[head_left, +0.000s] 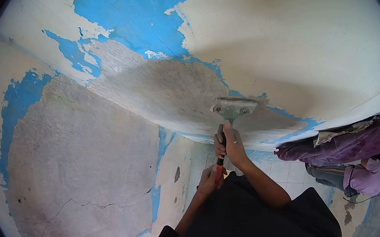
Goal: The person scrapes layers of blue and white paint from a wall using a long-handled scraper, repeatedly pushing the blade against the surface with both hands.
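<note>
Both hands are on one scraper [235,108], which has a wide metal head with two screws and a black and red handle. My right hand [233,146] is wrapped round the upper handle, just below the head. Lower down, my left hand [210,181] grips the red end of the handle. The scraper's blade edge lies at the wall [176,80], along the border between bare grey plaster and blue and cream paint.
Another wall [82,163] with a large grey patch and cracks stands at the left. A purple cloth-covered object [343,145] is at the right, with a person [363,177] beside it. Pale floor tiles [280,171] show below.
</note>
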